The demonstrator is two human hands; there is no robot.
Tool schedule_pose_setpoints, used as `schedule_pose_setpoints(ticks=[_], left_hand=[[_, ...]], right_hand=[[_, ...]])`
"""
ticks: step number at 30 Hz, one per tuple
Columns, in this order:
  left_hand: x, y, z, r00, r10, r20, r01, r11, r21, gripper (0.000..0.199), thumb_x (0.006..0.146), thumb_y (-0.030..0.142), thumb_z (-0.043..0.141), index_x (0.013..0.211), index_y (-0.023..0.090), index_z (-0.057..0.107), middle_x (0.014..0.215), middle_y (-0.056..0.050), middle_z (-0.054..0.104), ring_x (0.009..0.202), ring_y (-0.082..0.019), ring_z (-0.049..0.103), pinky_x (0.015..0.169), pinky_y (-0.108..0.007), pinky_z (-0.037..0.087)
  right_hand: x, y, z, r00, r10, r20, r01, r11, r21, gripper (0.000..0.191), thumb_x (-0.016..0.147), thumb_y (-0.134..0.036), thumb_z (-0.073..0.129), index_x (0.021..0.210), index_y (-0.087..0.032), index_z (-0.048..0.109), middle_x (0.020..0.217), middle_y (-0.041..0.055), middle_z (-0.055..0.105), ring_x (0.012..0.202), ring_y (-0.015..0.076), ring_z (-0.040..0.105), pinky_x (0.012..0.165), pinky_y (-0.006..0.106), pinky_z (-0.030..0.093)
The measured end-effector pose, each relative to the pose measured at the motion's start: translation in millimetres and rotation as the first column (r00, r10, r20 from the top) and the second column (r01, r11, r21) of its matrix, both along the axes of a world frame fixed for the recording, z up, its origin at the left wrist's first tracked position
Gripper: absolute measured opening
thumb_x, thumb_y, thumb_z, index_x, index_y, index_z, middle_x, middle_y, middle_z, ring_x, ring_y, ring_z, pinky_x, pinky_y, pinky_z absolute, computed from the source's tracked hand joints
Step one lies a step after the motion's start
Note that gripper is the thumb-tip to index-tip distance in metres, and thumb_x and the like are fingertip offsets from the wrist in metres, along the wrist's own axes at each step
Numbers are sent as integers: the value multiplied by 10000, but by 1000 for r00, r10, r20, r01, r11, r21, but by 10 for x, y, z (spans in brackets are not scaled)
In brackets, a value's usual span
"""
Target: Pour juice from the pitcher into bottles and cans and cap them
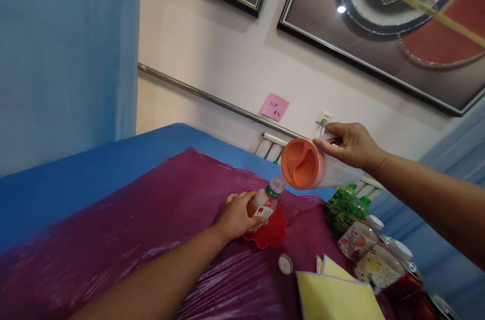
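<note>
My left hand [240, 215] is wrapped around a small clear plastic bottle [264, 204] with a green neck band and a white label. The bottle has no cap on and stands on a red scalloped mat [275, 229]. In my right hand [352, 144] is the handle of a translucent pitcher [339, 172] with an orange lid [301, 163]. The pitcher is tipped over, its lid facing left, just above and right of the bottle's mouth. I cannot make out any liquid between them. A white cap [285, 264] lies in front of the mat.
Green bottles [346, 209], clear bottles with white caps [382, 264] and cans line the table's right side. A yellow cloth [337, 292] lies at the front. Shiny purple plastic [144, 214] covers the blue tabletop [87, 168]. A metal rail [212, 96] runs along the wall behind.
</note>
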State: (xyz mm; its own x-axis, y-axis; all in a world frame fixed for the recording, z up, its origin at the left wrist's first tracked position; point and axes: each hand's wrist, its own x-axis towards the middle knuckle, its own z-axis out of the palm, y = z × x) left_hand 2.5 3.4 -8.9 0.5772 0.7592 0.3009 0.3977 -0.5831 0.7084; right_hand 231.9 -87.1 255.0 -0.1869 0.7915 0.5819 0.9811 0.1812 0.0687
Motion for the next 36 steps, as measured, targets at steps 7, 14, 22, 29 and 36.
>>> schedule_pose_setpoints(ticks=[7,14,22,29,36], left_hand=[[-8,-14,14,1000,9,4,-9,1000,-2,724,663,468,836,1332,289,624,1365,-52,679,1272,-342,596,1112,-467,409],[-15,-27,32,1000,15,-3,-15,1000,-19,729,666,438,835,1343,275,619,1370,-55,675,1269,-330,595,1111,-453,415],[-25,-20,31,1000,1,-12,-1,1000,-31,712,666,465,828,1321,268,632,1346,-47,687,1253,-327,599,1095,-440,429],[-19,-11,6,1000,0,-8,0,1000,-21,739,671,456,828,1355,286,607,1364,-38,679,1255,-320,599,1104,-446,419],[-21,-27,23,1000,-12,23,12,1000,-20,712,667,402,839,1331,276,614,1369,-55,675,1265,-326,602,1120,-477,391]], right_hand=[[-52,6,19,1000,14,27,-14,1000,2,423,814,-550,606,581,-242,432,521,-20,452,497,122,393,503,284,311],[-113,0,15,999,10,52,-10,1000,-7,416,812,-548,591,584,-240,427,513,-29,447,490,117,393,504,277,312],[-185,2,18,993,13,121,-12,1000,-8,421,819,-544,584,593,-238,404,517,-29,445,486,114,382,514,277,295],[-270,30,31,978,46,203,-43,999,-18,411,844,-529,559,613,-239,383,526,-34,412,494,113,343,530,288,258],[-297,84,42,956,63,287,-64,998,-7,394,837,-541,560,623,-239,424,547,-20,456,516,126,367,549,285,278]])
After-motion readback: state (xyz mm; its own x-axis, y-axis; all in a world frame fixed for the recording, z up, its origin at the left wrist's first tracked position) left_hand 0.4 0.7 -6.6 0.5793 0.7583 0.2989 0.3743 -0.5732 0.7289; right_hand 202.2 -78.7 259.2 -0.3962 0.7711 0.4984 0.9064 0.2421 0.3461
